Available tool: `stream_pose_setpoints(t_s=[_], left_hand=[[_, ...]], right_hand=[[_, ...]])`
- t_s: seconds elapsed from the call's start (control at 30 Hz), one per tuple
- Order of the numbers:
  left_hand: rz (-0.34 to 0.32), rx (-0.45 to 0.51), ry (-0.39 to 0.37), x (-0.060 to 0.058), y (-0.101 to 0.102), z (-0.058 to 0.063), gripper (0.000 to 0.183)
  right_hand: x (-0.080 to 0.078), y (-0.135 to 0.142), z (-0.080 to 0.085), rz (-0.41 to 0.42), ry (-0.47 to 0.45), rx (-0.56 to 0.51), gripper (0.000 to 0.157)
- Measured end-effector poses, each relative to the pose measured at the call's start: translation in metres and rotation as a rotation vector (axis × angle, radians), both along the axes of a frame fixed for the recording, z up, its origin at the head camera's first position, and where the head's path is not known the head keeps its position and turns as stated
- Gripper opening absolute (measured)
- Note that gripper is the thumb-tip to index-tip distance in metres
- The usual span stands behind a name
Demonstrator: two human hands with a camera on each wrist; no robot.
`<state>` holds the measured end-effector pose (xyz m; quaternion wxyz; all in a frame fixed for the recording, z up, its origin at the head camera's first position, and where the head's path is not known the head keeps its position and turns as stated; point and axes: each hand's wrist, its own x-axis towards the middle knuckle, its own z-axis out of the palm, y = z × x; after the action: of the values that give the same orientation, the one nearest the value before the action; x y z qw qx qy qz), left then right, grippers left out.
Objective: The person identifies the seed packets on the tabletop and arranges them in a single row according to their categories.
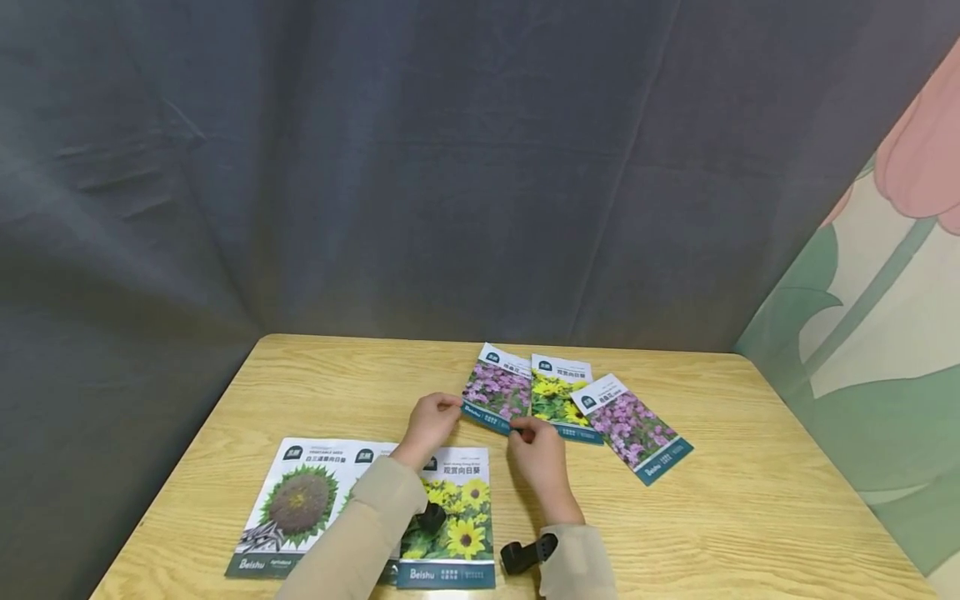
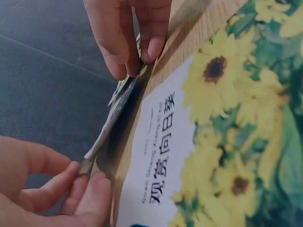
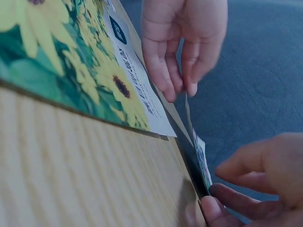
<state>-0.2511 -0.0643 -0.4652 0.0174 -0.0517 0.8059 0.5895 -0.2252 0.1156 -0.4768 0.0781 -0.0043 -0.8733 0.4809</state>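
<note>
Hands in beige sleeves work apart along the near edge of one packet: the left hand point(image 1: 433, 425) pinches the lower left corner of a white, purple-flowered seed packet with a dark teal band point(image 1: 498, 387), and the right hand point(image 1: 542, 458) pinches its lower right corner. That packet sits near the far edge of a pale wood-grain surface point(image 1: 720, 533), tilted. Its right side meets a white packet with yellow flowers point(image 1: 555, 396); which overlaps which is hard to tell. A second purple-flowered packet point(image 1: 633, 429) lies slanted over that one's right edge. Closer to the person, a large yellow-flowered packet point(image 1: 467, 533) lies partly under the left forearm, beside a white packet with a big brown sunflower head point(image 1: 300, 504) and another white packet point(image 1: 366, 467) mostly hidden by the sleeve. Dark grey fabric point(image 1: 465, 167) hangs behind, and a tulip-painted wall point(image 1: 847, 333) stands at right.
</note>
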Motion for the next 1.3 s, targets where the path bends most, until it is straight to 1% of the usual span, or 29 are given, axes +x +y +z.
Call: stream_pose_setpoints(t_s=[0.07,0.2,0.3,0.4,0.5,0.57,0.67,0.77,0.83,1.0,1.17,1.3], left_hand=[[0.015,0.019,0.009,0.001,-0.001,-0.001,0.019],[0.048,0.050,0.004,0.004,-0.002,-0.002,0.010],[0.054,0.075,-0.007,0.007,-0.004,-0.001,0.007],[0.029,0.136,-0.019,0.011,-0.007,0.001,0.013],[0.007,0.212,-0.043,0.016,-0.009,0.004,0.026],[0.003,0.234,-0.060,0.019,-0.011,0.006,0.034],[0.006,0.238,-0.075,0.023,-0.012,0.008,0.042],[0.003,0.246,-0.077,0.026,-0.013,0.009,0.044],[-0.003,0.270,-0.080,0.029,-0.013,0.009,0.046],[-0.044,0.339,-0.081,0.039,-0.013,0.010,0.052],[-0.103,0.366,-0.079,0.052,-0.015,0.011,0.060],[-0.147,0.363,-0.076,0.061,-0.015,0.009,0.058]], right_hand=[[0.000,0.000,0.000,0.005,0.010,-0.003,0.017],[0.001,-0.001,0.001,0.013,0.033,-0.009,0.016],[0.001,-0.001,0.001,0.009,0.032,-0.023,0.014],[0.001,-0.001,0.000,0.004,0.028,-0.041,0.013],[0.001,-0.001,0.000,0.001,0.001,-0.076,0.013],[0.001,-0.001,0.000,0.000,-0.024,-0.105,0.015],[-0.001,0.000,0.000,0.003,-0.067,-0.153,0.019],[-0.002,0.003,0.002,0.008,-0.108,-0.205,0.026],[-0.002,0.004,0.003,0.021,-0.133,-0.229,0.033],[-0.001,0.009,0.009,0.054,-0.206,-0.285,0.046],[0.001,0.011,0.016,0.053,-0.236,-0.322,0.046],[0.001,0.014,0.021,0.039,-0.228,-0.308,0.046]])
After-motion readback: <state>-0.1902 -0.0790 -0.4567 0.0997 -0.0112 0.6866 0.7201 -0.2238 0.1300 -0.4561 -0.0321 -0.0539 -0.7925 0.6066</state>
